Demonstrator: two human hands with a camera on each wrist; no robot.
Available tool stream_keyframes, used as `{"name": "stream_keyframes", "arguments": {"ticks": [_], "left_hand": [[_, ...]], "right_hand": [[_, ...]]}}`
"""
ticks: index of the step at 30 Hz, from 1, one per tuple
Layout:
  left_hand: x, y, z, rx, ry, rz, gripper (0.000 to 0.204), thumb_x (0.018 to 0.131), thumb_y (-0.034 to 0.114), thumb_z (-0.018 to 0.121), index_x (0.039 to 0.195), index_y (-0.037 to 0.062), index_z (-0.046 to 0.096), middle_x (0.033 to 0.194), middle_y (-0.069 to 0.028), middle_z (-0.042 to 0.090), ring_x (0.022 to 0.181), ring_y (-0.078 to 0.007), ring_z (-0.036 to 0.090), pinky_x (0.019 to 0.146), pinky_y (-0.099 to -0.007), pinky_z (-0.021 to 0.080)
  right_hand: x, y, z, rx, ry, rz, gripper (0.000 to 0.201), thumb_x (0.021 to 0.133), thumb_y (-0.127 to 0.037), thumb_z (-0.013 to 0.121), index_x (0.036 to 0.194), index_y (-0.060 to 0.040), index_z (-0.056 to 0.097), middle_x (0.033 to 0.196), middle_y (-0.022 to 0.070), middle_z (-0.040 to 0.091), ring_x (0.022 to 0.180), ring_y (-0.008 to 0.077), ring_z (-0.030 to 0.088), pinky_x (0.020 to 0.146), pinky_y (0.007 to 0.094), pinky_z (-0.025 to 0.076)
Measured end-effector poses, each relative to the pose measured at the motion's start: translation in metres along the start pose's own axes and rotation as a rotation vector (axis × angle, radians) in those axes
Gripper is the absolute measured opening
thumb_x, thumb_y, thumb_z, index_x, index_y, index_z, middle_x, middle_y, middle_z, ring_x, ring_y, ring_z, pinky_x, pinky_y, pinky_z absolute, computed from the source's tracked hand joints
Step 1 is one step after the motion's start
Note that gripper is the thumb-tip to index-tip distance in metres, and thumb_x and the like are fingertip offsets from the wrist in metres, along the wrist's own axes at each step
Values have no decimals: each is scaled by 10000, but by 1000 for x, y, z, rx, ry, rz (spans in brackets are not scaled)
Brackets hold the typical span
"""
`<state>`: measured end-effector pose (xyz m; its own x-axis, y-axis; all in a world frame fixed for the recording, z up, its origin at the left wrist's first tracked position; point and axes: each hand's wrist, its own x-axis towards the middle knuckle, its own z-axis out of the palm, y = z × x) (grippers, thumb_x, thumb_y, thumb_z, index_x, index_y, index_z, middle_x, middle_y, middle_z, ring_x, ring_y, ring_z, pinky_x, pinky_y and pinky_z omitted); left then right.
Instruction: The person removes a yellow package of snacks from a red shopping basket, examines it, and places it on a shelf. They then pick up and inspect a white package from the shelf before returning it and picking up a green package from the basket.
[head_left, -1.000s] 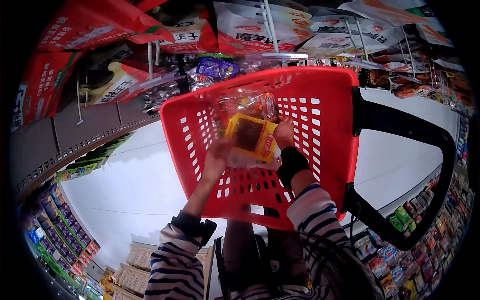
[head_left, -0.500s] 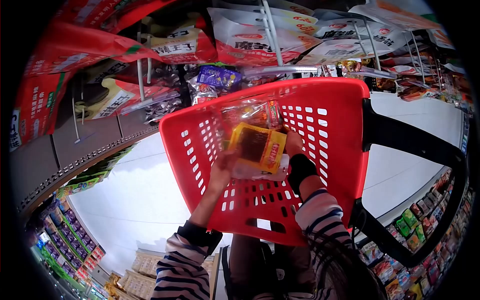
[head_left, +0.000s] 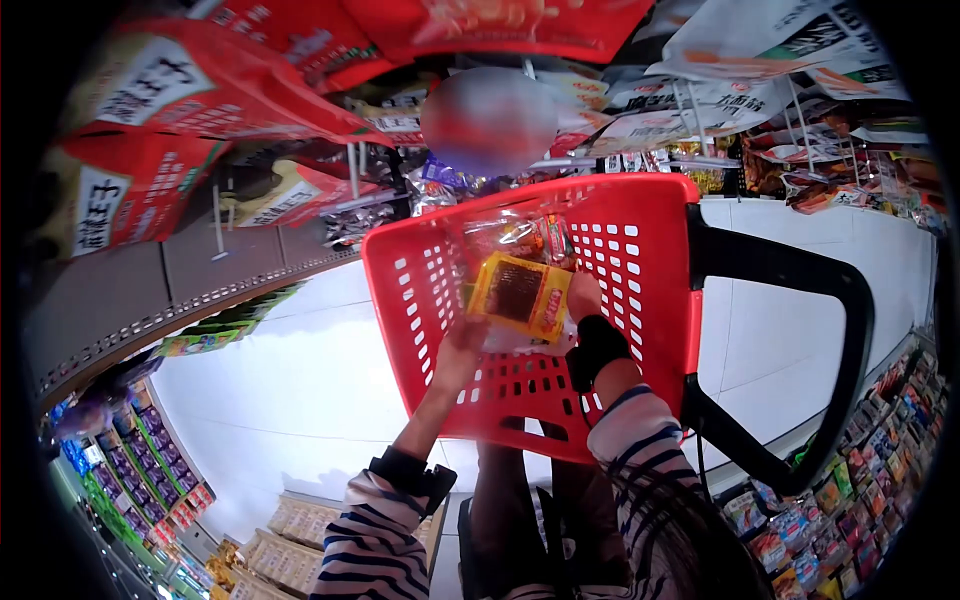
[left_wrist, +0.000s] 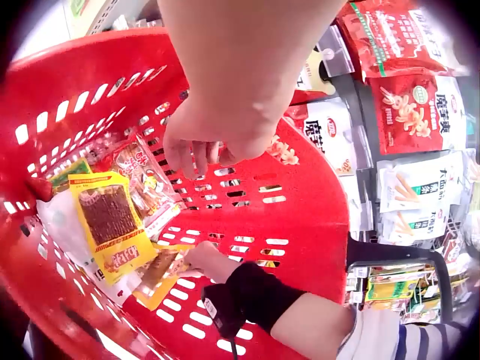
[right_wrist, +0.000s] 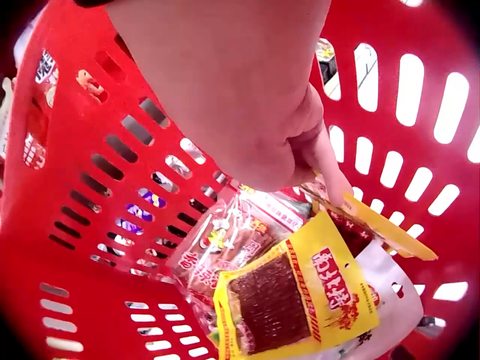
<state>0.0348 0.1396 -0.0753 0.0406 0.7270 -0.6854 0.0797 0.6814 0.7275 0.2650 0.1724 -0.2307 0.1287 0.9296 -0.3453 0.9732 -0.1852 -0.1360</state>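
Observation:
My right hand (right_wrist: pixel 300 150) pinches the edge of a yellow snack packet (right_wrist: pixel 390 229) inside a red shopping basket (head_left: pixel 655 260). In the left wrist view this packet (left_wrist: pixel 154 274) tilts beside another yellow packet (left_wrist: pixel 112 221) with a dark brown window, which lies over a white packet (left_wrist: pixel 60 217). A clear and red snack packet (right_wrist: pixel 225 247) rests next to them. My left hand (left_wrist: pixel 214 139) hangs over the basket with loosely bent fingers and holds nothing. In the head view the left hand (head_left: pixel 460 350) is slightly blurred, left of the windowed packet (head_left: pixel 520 295).
The basket's black handle (head_left: pixel 850 330) sticks out to the right. Red bags (head_left: pixel 140 190) and white bags (head_left: pixel 720 100) hang from metal hooks just beyond the basket. Shelves of small packets (head_left: pixel 850 490) stand at the lower right, and boxed goods (head_left: pixel 155 470) at the lower left.
The head view has shifted, bringing more red hanging bags in at the top. Both hands have stayed in the basket near the packets, with only small shifts.

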Motion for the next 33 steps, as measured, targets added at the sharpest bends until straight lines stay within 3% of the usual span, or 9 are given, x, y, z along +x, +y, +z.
{"name": "stream_keyframes", "arguments": {"ticks": [1,8,11,13,15,17,20,26,33], "left_hand": [[-8,6,0,-18,-7,22,210,831,141,484,1018,46,489,901,-58,561,828,-114,526,676,-239,443],[-87,76,6,209,61,150,184,815,105,476,975,30,527,894,-100,588,840,-153,560,730,-266,443],[-107,63,0,176,42,274,186,826,145,487,975,48,539,880,-110,609,856,-192,579,734,-296,444],[-131,77,-1,282,44,250,187,828,158,495,970,49,546,866,-113,611,860,-200,579,733,-301,445],[-155,99,-4,455,20,314,193,827,160,498,978,53,551,866,-118,609,852,-206,578,730,-302,447],[-185,136,-6,638,-11,309,203,824,162,500,991,57,552,894,-124,599,848,-210,575,739,-302,444],[-185,136,-27,455,-78,275,237,808,184,522,999,45,547,933,-131,581,877,-217,553,766,-303,430],[-232,229,-26,637,-169,484,245,805,197,535,984,29,543,896,-93,576,854,-185,548,756,-284,424],[-292,292,-42,603,-465,540,327,837,240,501,1088,34,463,1002,-57,547,866,-144,548,777,-258,419]], "right_hand": [[-1,-3,-14,94,-40,26,118,755,-103,460,692,-42,539,671,147,568,638,293,573,556,385,470],[-32,-31,-97,227,136,6,130,728,-100,481,739,7,554,626,174,567,589,301,584,493,392,464],[-64,-44,-173,219,-191,-63,393,794,-100,383,1176,-9,378,710,145,584,655,298,588,565,398,476],[-76,-44,-148,294,-31,-128,226,774,-130,404,733,-18,596,719,157,599,679,305,583,586,403,462],[-99,-47,-179,331,-15,-212,498,874,-371,286,696,-29,601,631,175,576,615,333,568,550,415,455],[-123,-58,-247,382,-143,-138,335,860,-355,330,992,-129,539,761,131,602,692,307,583,579,417,451],[-149,-54,-306,497,-174,-166,611,833,-515,299,699,-7,611,734,213,586,701,346,577,611,433,455],[-198,-54,-426,410,-2,-293,328,748,-330,526,738,-15,617,723,195,594,717,339,587,646,411,464],[-273,-72,-547,462,188,-311,304,732,-310,535,799,-21,604,705,202,582,685,346,576,621,436,449]]}}
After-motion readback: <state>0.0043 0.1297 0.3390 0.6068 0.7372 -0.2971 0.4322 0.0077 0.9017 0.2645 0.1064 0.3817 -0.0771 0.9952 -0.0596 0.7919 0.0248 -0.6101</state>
